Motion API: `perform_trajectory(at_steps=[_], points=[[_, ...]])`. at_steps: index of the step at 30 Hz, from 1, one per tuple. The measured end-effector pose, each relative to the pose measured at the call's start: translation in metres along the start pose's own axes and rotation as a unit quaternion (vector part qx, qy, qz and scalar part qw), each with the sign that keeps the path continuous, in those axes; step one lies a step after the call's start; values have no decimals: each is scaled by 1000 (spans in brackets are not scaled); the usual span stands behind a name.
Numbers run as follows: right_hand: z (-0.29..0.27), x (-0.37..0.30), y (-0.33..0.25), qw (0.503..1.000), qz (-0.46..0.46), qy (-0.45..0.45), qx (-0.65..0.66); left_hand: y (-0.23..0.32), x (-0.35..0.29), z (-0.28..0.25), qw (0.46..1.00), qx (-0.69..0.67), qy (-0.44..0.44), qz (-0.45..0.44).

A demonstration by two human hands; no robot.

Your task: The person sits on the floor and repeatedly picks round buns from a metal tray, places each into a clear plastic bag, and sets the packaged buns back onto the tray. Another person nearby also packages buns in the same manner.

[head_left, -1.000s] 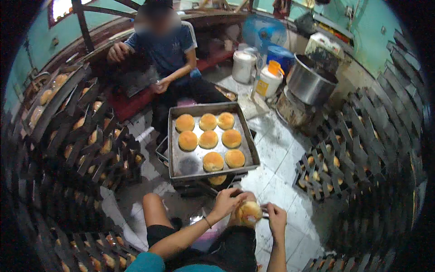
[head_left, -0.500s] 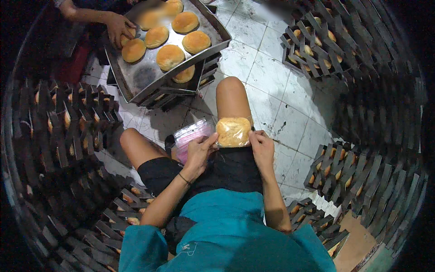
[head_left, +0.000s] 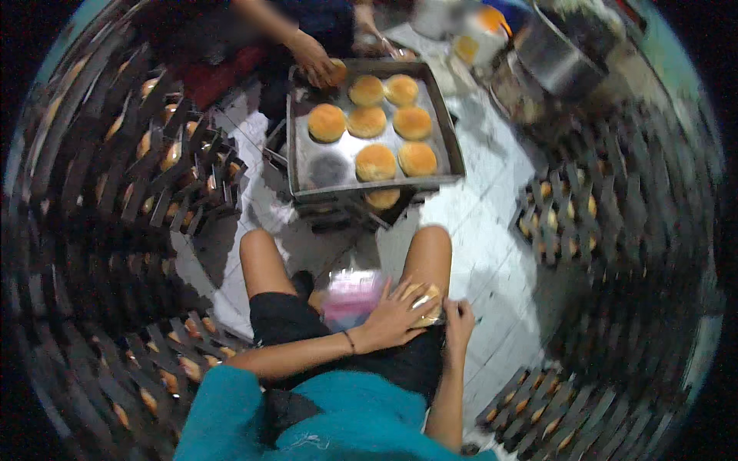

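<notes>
A golden bread bun in a clear plastic bag [head_left: 423,298] rests over my right thigh. My left hand [head_left: 393,316] lies across it, its fingers spread over the top and holding it. Just beyond the bag's right edge, my right hand [head_left: 459,326] is closed in a pinch; what its fingertips hold is too small and blurred to make out. A stack of pink and clear plastic bags [head_left: 352,296] lies between my thighs, left of the bun.
Ahead stands a metal tray [head_left: 451,157] with several round buns [head_left: 376,162], on top of another tray. Across it, a co-worker's hand [head_left: 310,61] grips a bun. Dark racks of bread [head_left: 181,169] surround me. A large metal pot [head_left: 557,58] sits far right.
The view has turned, so the tray now appears straight ahead. My left hand has moved from the bag's left edge onto the bun. My right hand stays by the right edge, its fingers curled closer.
</notes>
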State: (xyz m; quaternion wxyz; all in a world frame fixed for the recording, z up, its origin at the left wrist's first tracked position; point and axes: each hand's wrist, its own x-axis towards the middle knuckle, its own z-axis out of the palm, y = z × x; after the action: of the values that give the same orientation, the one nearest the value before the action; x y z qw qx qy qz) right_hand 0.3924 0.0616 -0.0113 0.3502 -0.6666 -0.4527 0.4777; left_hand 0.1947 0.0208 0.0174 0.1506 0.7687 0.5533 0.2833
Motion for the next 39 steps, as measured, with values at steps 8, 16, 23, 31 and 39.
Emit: perform_trajectory(at_steps=[8, 16, 23, 31, 39], points=[[90, 8, -83, 968, -62, -207, 131, -89, 17, -32, 579, -765, 100, -263], [278, 123, -172, 931, -149, -332, -31, -221, 69, -119, 843, -266, 302, -356], [195, 44, -110, 898, -345, -249, -113, -200, -30, -48, 916, -197, 275, -214], [142, -55, 34, 702, -404, -335, -481, -141, -116, 21, 930, -145, -151, -303], [134, -41, 65, 590, -511, -432, -451, -142, -121, 20, 926, -182, -146, -298]])
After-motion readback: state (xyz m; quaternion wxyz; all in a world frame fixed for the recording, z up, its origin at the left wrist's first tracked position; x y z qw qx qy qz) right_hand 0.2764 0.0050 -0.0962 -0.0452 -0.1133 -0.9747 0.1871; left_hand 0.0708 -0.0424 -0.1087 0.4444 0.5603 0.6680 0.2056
